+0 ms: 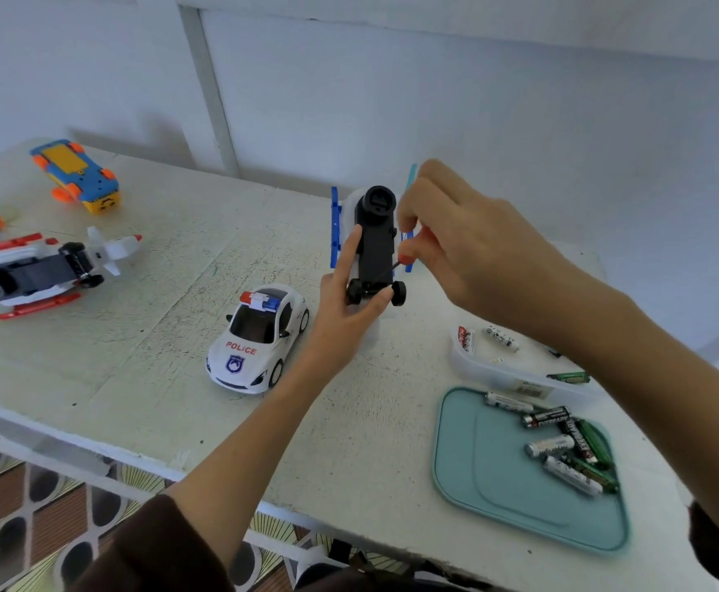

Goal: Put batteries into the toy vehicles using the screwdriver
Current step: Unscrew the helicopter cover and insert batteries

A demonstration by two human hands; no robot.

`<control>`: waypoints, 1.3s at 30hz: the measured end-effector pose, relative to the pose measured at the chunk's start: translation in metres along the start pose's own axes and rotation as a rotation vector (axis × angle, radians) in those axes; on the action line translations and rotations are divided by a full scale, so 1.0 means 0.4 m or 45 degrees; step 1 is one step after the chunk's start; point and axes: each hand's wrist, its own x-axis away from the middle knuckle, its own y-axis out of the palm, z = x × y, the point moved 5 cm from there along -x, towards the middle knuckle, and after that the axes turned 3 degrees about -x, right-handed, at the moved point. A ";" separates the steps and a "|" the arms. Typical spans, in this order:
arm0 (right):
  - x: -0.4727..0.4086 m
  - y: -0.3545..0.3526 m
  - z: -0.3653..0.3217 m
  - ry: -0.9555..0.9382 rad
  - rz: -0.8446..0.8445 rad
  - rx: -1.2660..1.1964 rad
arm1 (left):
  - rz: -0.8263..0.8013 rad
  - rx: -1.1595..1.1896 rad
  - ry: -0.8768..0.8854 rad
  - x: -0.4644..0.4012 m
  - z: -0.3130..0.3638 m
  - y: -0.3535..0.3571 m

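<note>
White-and-blue plastic toy helicopter [349,215] sits belly-up in our left hand [349,314], above the white table [135,335], so our right hand [468,249] drives the red-handled screwdriver [406,255] into its black underside.

White wall [477,100], patterned floor [28,506]

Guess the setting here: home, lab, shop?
Probably a home, perhaps a balcony or porch, though that's a guess. A worn white-painted table stands against a plain white wall, patterned floor tiles show below its edge, and toy vehicles like the police car sit beside loose batteries.
</note>
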 end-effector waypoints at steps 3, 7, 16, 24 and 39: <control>-0.006 0.001 0.013 0.142 0.051 0.281 | 0.013 -0.051 -0.012 0.001 -0.005 0.001; -0.003 0.012 0.018 0.060 -0.074 0.040 | 0.013 -0.025 -0.013 0.004 -0.004 -0.002; 0.010 0.003 0.072 0.376 -0.258 0.534 | 0.035 -0.037 -0.033 0.002 -0.017 -0.011; -0.013 -0.009 0.007 0.222 -0.172 0.268 | 0.032 -0.047 0.007 0.002 0.000 0.004; -0.021 -0.006 -0.016 -0.073 0.142 0.200 | 0.043 -0.068 -0.017 -0.005 -0.011 -0.001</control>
